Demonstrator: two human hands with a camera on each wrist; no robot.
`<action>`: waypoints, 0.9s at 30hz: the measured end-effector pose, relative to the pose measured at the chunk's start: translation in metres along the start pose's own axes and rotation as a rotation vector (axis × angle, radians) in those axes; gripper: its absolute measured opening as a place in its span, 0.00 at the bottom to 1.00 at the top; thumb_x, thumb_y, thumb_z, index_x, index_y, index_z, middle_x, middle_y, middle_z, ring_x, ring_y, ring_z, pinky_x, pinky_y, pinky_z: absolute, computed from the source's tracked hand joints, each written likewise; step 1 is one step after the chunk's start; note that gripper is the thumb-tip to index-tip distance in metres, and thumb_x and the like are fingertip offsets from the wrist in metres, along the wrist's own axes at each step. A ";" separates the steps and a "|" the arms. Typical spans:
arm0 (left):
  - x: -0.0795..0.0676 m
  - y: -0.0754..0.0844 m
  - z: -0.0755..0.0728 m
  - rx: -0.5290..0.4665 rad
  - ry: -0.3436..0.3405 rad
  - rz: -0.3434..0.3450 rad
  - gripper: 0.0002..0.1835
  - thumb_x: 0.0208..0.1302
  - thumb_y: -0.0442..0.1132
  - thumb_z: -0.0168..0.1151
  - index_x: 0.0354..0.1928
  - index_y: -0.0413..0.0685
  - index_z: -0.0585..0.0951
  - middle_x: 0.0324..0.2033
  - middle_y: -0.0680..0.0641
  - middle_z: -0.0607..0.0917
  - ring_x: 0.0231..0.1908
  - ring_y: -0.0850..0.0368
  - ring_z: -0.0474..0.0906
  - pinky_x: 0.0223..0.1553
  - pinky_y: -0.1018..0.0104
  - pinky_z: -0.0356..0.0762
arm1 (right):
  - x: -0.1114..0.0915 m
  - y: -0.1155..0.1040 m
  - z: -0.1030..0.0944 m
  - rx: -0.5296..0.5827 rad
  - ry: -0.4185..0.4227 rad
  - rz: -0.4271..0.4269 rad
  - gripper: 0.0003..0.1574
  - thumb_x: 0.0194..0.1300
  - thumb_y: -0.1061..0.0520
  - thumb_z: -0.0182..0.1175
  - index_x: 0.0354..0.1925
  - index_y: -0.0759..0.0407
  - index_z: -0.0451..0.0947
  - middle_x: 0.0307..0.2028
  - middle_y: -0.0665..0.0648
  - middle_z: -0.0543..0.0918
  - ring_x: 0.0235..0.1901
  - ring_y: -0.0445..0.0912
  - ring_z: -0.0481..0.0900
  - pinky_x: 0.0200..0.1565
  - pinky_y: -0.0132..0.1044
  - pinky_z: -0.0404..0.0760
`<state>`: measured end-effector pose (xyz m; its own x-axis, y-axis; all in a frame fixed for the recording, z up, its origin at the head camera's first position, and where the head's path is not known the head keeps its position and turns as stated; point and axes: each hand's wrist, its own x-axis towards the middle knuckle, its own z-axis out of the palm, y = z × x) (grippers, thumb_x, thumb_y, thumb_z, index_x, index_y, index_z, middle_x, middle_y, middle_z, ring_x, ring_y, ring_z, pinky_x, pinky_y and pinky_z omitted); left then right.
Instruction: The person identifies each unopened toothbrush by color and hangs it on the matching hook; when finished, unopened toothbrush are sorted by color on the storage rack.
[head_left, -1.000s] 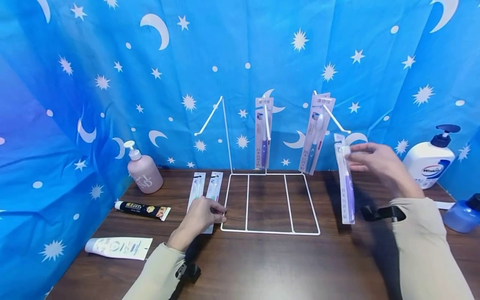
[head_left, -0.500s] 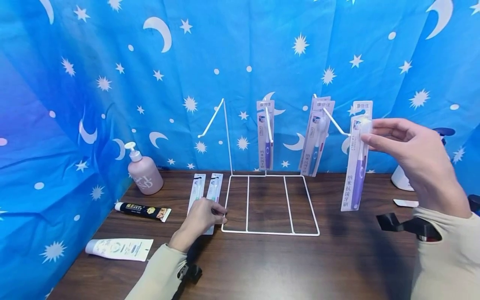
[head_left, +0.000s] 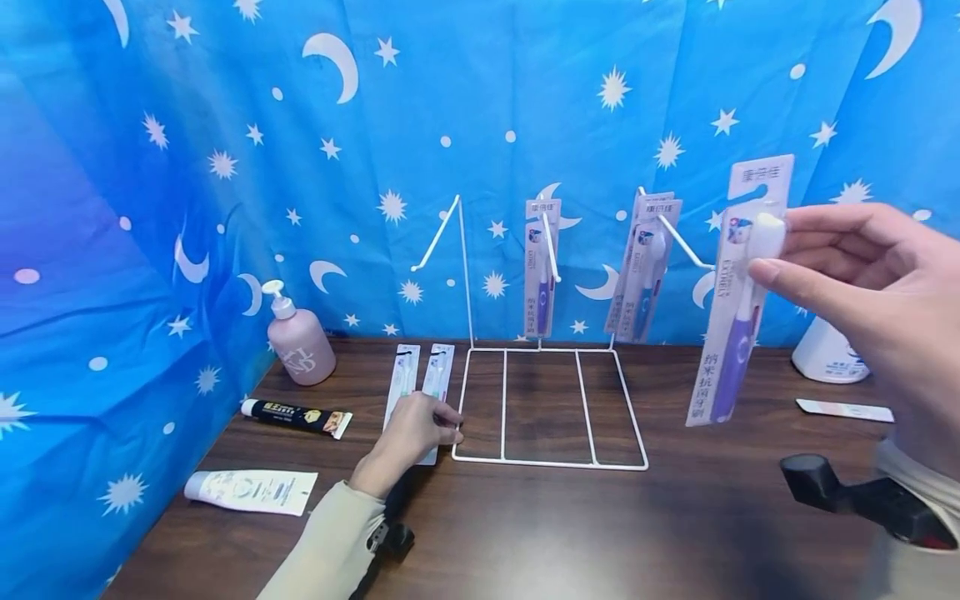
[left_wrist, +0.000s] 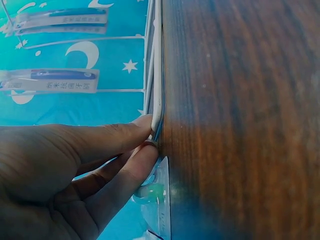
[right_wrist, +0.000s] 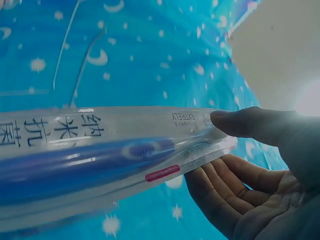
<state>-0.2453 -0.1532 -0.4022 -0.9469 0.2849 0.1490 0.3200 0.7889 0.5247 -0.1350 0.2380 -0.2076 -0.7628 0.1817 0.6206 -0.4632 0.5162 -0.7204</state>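
A right hand (head_left: pixel 873 287) held a packaged purple toothbrush (head_left: pixel 733 358) up in a thumb-and-finger grip, right of the wire rack (head_left: pixel 504 404), whose left edge the left hand (head_left: pixel 412 427) pinched.

A purple toothbrush (head_left: pixel 737 358) in its clear pack (head_left: pixel 720 333) is up in the right hand (head_left: pixel 877 279), leaning a bit. The left hand (head_left: pixel 416 427) pinches the white wire rack (head_left: pixel 540 350) on the table (head_left: pixel 540 533).

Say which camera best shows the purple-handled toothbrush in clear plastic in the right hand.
The head view: the packaged toothbrush shows end to end, pinched by the right hand. The right-wrist view is closer but crops the handle; the left-wrist view doesn't show it.
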 end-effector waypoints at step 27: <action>0.001 0.000 -0.001 -0.009 -0.014 -0.002 0.10 0.48 0.38 0.77 0.35 0.51 0.89 0.28 0.56 0.86 0.31 0.63 0.77 0.35 0.64 0.75 | -0.022 -0.027 0.088 0.091 -0.345 -0.039 0.25 0.57 0.54 0.72 0.51 0.56 0.76 0.41 0.53 0.83 0.38 0.44 0.83 0.39 0.30 0.80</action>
<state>-0.2461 -0.1540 -0.4015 -0.9471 0.2905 0.1364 0.3174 0.7844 0.5329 -0.1452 0.1464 -0.2293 -0.8442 -0.1383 0.5179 -0.5212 0.4375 -0.7327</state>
